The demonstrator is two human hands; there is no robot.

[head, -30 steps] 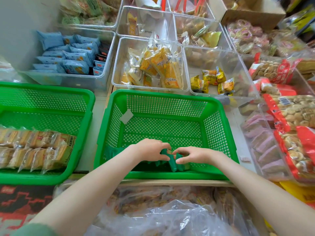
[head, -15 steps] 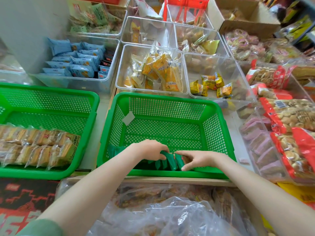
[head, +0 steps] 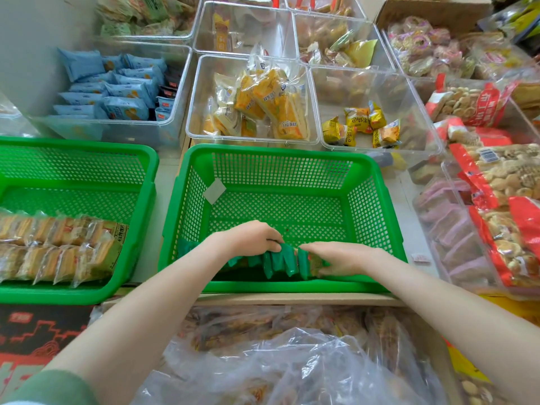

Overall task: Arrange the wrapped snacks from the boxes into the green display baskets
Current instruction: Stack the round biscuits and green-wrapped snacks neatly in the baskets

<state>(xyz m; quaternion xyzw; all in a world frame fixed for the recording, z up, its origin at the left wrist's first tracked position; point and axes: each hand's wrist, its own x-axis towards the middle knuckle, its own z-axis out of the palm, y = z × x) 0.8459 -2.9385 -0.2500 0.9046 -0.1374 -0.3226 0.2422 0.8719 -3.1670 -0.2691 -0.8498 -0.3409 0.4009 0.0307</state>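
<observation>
Snacks: small green-wrapped snacks (head: 280, 260) stood on edge in a short row against the near wall of the middle basket (head: 292, 154), tilted and touching one another.
Handling: judged light and a bit slippery in their film, with contents that could crush or crumble. Best taken by the flat faces or steadied along the tops, not squeezed at the crimped ends.
Left hand: the left hand (head: 251, 239) sat over the left part of the row, its fingers (head: 274, 243) curled down onto the tops of the packs, holding them.
Right hand: the right hand (head: 342, 258) lay at the row's right end, its fingers (head: 315, 247) nearly straight and pressed against the last pack – bracing, not gripping.
Basket floor: bare mesh behind the row, most of it unfilled.
Left basket: a left basket (head: 140, 154) held clear-wrapped biscuits (head: 58, 247) in rows.
Behind: clear bins with yellow packs (head: 263, 103) and blue packs (head: 117, 92) on the tabletop (head: 166, 171).
Foreground: a crumpled plastic bag (head: 277, 361) of more snacks – likely the supply.
</observation>
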